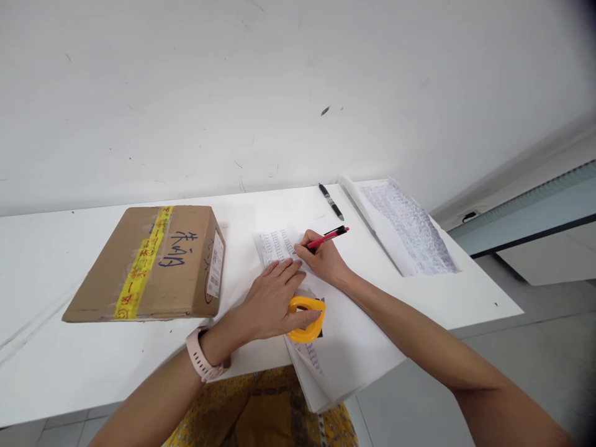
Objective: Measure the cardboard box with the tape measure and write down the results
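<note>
My right hand (pixel 322 256) is closed around a red and black pen (pixel 328 236), its tip hidden by the fingers over the upper part of a sheet. On that paper (pixel 354 341) are rows of small handwriting, and its lower end hangs past the table's front edge with a curled corner. Flat on the sheet lies my left hand (pixel 274 301), fingers stretched out. Its thumb rests across a yellow thing (pixel 305 335) with black parts, rounded like a small tape measure; I cannot tell its exact kind.
A taped cardboard box (pixel 186 285) sits left of my hands on the white table (pixel 261 211). Beyond the paper lies a black pen (pixel 330 202). Further right, a densely written sheet (pixel 410 230) lies near the table's right edge. The wall (pixel 223 93) rises behind.
</note>
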Demonstrator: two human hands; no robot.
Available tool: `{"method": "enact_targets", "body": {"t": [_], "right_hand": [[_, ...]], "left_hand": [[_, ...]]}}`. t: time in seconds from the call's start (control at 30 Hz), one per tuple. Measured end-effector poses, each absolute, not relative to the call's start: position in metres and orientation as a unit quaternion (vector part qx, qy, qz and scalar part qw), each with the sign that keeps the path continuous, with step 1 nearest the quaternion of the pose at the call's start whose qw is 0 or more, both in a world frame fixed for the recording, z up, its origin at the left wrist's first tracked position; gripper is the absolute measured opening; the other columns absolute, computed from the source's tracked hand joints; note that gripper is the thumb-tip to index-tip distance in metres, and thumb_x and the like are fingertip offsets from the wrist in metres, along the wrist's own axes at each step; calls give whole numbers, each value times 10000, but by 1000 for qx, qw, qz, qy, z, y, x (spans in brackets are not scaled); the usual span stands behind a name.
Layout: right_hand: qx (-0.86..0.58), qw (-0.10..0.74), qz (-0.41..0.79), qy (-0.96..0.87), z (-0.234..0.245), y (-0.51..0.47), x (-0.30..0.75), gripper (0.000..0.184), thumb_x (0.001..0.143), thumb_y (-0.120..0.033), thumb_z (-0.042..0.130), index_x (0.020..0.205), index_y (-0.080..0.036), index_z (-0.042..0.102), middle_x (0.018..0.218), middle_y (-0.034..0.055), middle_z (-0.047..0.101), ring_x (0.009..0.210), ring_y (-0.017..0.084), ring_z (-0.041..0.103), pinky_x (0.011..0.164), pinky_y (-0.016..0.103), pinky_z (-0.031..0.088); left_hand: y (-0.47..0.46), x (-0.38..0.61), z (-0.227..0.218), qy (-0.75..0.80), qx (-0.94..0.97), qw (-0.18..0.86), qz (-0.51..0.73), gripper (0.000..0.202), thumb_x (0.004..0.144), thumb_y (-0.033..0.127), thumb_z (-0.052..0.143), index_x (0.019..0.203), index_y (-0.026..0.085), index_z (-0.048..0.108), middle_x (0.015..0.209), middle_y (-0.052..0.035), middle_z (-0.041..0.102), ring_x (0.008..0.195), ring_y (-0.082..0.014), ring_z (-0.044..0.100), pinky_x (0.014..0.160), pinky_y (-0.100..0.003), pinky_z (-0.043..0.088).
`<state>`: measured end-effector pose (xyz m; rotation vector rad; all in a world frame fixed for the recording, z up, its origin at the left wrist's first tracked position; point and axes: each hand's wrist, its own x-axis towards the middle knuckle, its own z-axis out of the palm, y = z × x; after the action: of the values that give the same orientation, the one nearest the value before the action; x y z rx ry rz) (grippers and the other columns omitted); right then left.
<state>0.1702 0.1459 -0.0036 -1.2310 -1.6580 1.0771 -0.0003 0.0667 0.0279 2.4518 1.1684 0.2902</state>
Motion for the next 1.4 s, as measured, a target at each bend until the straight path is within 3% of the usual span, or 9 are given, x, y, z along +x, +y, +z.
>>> {"method": "enact_targets", "body": {"t": [1.4], "right_hand": [[-501,378,407,-664,0,147,169,230,760,-238,568,636,-233,375,575,-62,403,554,120,383,536,283,298]], "left_hand": [[67,-1,32,421,882,195,81,724,916,657,458,1380,104,522,1549,-192,413,1450,-337,344,1204,-508,223]]}}
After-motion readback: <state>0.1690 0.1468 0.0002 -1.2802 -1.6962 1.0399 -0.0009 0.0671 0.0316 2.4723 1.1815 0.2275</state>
